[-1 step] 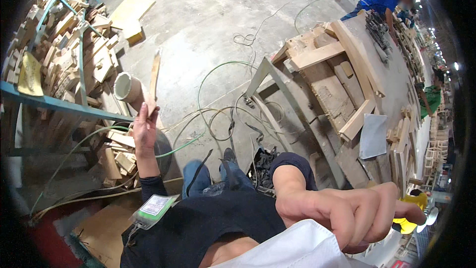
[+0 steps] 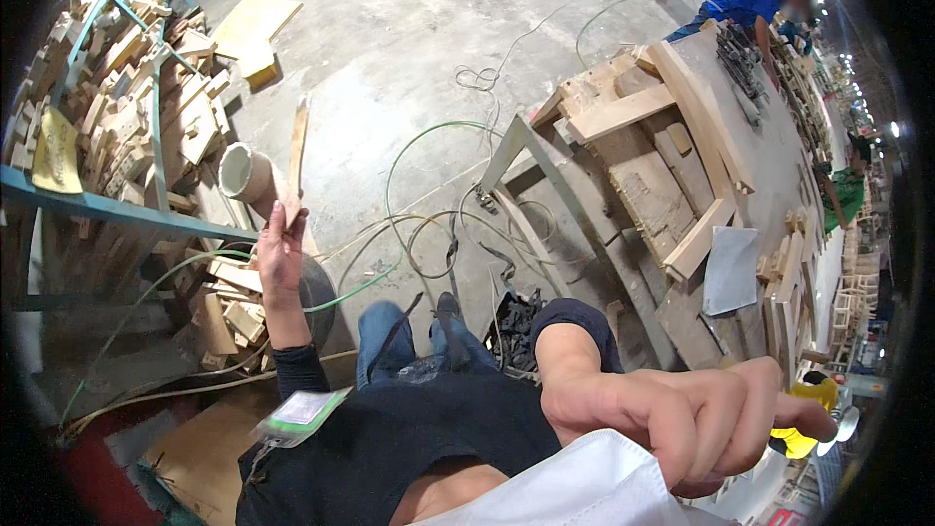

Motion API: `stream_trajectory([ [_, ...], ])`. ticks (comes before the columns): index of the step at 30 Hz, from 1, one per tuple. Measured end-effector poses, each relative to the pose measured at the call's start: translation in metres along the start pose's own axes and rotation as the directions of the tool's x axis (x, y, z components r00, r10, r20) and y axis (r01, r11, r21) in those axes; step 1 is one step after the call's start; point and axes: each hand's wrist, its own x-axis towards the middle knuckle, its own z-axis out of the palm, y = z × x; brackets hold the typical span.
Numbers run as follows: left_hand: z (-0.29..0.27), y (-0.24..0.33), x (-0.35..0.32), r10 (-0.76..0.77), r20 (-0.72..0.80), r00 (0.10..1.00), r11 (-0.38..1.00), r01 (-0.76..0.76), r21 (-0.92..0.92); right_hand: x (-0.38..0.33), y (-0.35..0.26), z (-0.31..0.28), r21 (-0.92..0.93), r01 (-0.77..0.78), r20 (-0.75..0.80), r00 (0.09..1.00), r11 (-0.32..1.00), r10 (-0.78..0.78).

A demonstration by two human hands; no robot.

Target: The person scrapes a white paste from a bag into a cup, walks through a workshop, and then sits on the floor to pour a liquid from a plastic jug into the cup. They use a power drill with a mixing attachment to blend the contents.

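Nothing shifted, left hand (image 2: 280,255) still gripping thin flat wooden slat (image 2: 295,158), right hand (image 2: 682,414) empty, fingers loosely curled

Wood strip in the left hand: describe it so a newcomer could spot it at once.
Start at the blue metal rack piled with wood offcuts on the left. Just right of it the left hand is raised, beside a white bucket. The wood strip stands upright from its fingers: long, thin and alone against bare concrete, unlike the short stacked blocks.

wood strip (image 2: 295,164): pale tan
hose (image 2: 409,151): light green
rack frame (image 2: 117,206): teal blue
bucket (image 2: 243,173): white
jeans (image 2: 382,336): blue
co-worker's shirt (image 2: 745,2): bright blue
floor (image 2: 390,29): grey
badge (image 2: 297,414): green-edged, white
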Motion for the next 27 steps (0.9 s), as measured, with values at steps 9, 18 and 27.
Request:
stream_trajectory([
  [9,0.023,-0.013,0.138,0.027,0.021,0.999,1.000,-0.027,-0.014,0.087,0.069,-0.040,-0.004,0.016,0.014,1.000,1.000,-0.016],
  [18,0.115,-0.003,0.382,0.043,0.093,0.995,0.999,-0.043,0.001,0.194,0.251,-0.040,-0.072,-0.005,-0.303,0.953,0.997,-0.017],
  [27,0.232,0.050,0.566,0.109,0.196,0.975,0.994,-0.111,0.001,0.304,0.404,-0.063,0.616,-0.016,-0.191,0.967,0.787,0.169],
])
